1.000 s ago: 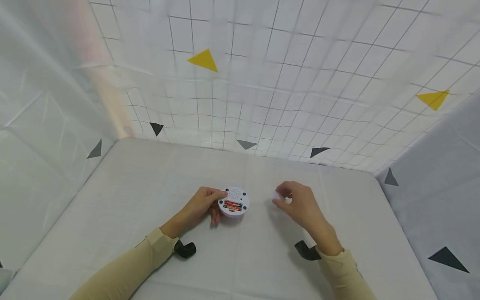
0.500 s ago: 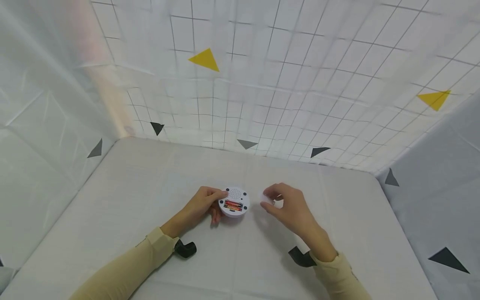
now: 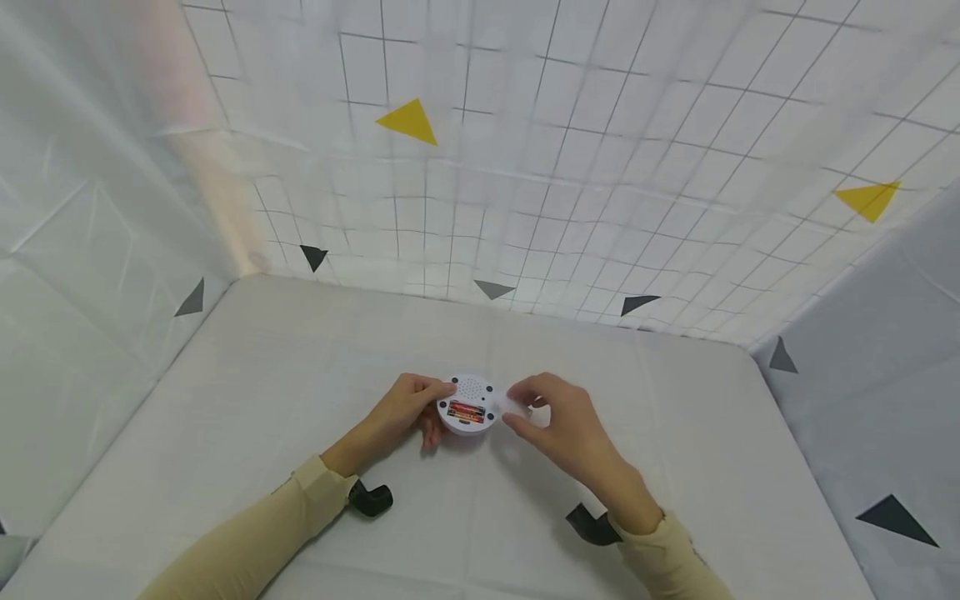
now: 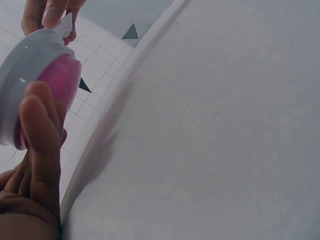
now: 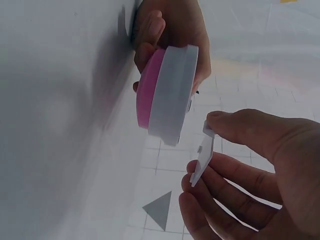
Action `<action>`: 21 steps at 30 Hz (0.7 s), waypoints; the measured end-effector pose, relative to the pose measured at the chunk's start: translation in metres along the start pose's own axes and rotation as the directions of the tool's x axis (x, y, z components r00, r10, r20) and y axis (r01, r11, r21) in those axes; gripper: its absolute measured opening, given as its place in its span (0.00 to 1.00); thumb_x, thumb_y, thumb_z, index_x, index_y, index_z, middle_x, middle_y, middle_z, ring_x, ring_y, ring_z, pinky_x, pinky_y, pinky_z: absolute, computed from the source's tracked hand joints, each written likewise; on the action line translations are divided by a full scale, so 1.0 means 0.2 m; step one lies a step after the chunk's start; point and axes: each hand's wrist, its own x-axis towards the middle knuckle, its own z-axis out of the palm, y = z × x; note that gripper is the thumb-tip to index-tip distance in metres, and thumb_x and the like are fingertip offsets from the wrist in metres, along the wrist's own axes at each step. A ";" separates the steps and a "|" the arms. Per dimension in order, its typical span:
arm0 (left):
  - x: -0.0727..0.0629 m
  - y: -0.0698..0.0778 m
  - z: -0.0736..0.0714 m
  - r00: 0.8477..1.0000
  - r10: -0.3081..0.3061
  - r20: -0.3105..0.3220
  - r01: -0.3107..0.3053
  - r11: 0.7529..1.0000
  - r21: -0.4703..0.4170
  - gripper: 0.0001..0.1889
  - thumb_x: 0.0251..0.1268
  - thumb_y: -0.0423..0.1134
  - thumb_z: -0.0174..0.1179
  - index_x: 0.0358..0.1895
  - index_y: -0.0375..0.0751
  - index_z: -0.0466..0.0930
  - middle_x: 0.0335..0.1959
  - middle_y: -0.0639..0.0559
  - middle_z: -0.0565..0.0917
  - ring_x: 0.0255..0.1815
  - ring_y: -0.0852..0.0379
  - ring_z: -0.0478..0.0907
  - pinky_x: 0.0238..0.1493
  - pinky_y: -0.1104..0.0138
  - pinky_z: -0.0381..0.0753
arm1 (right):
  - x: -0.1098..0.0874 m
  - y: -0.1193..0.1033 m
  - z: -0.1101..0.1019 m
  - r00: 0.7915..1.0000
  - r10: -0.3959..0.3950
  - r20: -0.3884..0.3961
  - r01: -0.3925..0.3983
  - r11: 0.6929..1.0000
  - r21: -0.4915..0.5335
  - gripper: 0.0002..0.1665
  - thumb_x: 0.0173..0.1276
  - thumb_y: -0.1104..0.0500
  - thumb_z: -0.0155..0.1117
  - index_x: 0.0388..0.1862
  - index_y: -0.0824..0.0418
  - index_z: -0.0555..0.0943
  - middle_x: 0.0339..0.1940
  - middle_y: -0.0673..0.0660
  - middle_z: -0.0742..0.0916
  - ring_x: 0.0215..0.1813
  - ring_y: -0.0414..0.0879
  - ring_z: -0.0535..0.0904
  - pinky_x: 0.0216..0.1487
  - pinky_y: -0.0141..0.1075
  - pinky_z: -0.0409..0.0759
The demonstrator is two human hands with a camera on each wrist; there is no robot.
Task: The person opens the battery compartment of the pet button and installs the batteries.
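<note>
A round white device (image 3: 472, 390) with a pink underside shows its speaker holes, small dark feet and a battery bay facing up. Two red batteries (image 3: 467, 412) lie in that bay. My left hand (image 3: 408, 407) grips the device at its left edge, thumb on top and fingers beneath; the pink part (image 4: 64, 82) shows in the left wrist view. Just right of the device, my right hand (image 3: 561, 421) pinches a small white battery cover (image 5: 203, 155) between thumb and fingers. In the right wrist view a narrow gap separates cover and device.
A white cloth-covered table (image 3: 360, 350) lies beneath both hands, and the device is held above it. White sheeting with grid lines (image 3: 585, 167) rises behind, with side sheets at left and right. Black camera mounts (image 3: 371, 498) stick out from both wrists.
My right hand has moved left with the battery cover, closing in on the device's right edge. The left hand and the device have stayed in place.
</note>
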 end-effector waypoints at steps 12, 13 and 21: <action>-0.01 0.00 0.01 1.000 0.006 -0.001 -0.006 1.000 -0.004 0.21 0.80 0.50 0.59 0.47 0.31 0.86 0.20 0.44 0.86 0.15 0.55 0.80 0.19 0.68 0.81 | 0.02 -0.04 0.07 0.994 -0.104 0.023 0.103 0.994 0.025 0.18 0.61 0.58 0.83 0.48 0.57 0.88 0.44 0.49 0.90 0.45 0.43 0.85 0.48 0.40 0.88; -0.01 0.00 0.01 1.000 0.008 0.000 -0.008 1.000 -0.005 0.21 0.80 0.50 0.59 0.47 0.31 0.86 0.19 0.44 0.86 0.15 0.55 0.80 0.19 0.68 0.81 | 0.02 -0.04 0.07 0.994 -0.108 0.028 0.107 0.994 0.024 0.17 0.61 0.57 0.83 0.48 0.56 0.88 0.44 0.49 0.90 0.46 0.43 0.85 0.48 0.40 0.88; 0.00 0.01 0.02 1.000 0.011 0.007 -0.011 1.000 -0.006 0.19 0.79 0.47 0.59 0.44 0.30 0.85 0.18 0.45 0.85 0.14 0.55 0.79 0.18 0.67 0.81 | 0.02 -0.05 0.11 0.991 -0.130 0.028 0.129 0.991 0.031 0.17 0.61 0.57 0.83 0.47 0.55 0.88 0.43 0.47 0.88 0.47 0.39 0.83 0.49 0.36 0.87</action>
